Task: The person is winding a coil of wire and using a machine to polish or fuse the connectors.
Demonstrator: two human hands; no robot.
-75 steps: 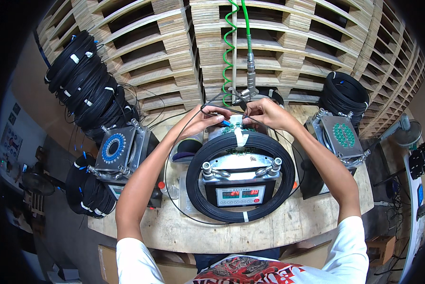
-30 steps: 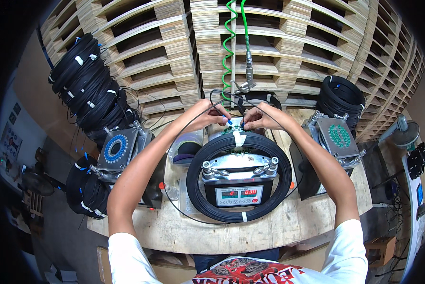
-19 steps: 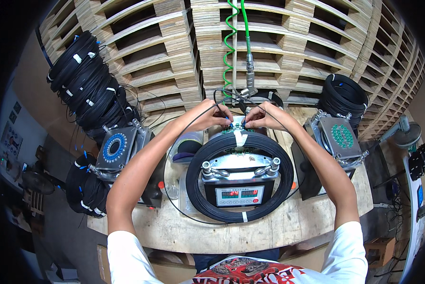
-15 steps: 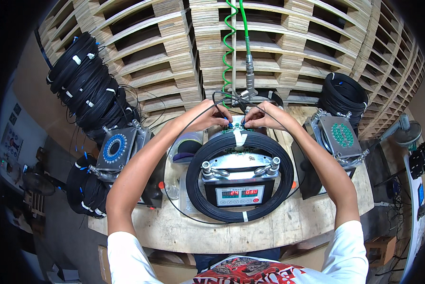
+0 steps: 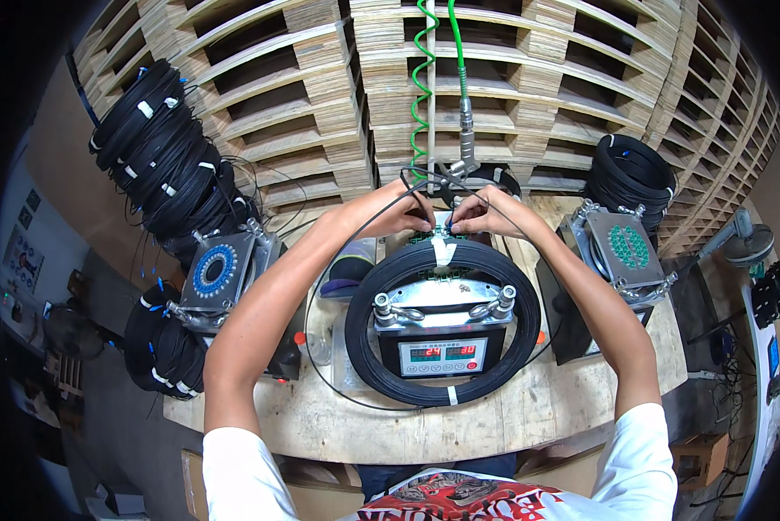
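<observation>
A black cable coil (image 5: 360,347), bound with white tape, rests around a box machine with a lit red digital display (image 5: 443,354). Behind the coil's far rim, both hands meet at a metal plate with small green parts (image 5: 443,233). My left hand (image 5: 410,214) is closed in a pinch over the plate's left side; what its fingertips hold is hidden. Opposite, my right hand (image 5: 484,211) pinches a small blue-tipped cable end at the plate. A loose strand of the cable arches over my hands and hangs down in front of my left forearm.
A fixture with a blue ring (image 5: 214,270) stands left, another with green parts (image 5: 629,247) right. Black coils are stacked far left (image 5: 160,148) and back right (image 5: 633,174). Wooden pallets (image 5: 277,104) rise behind. A green air hose with a metal fitting (image 5: 467,143) hangs above.
My left hand has shifted slightly, and the blue tip at its fingers no longer shows. My right hand stays nearly in place. The hanging hose fitting has swung a little right.
</observation>
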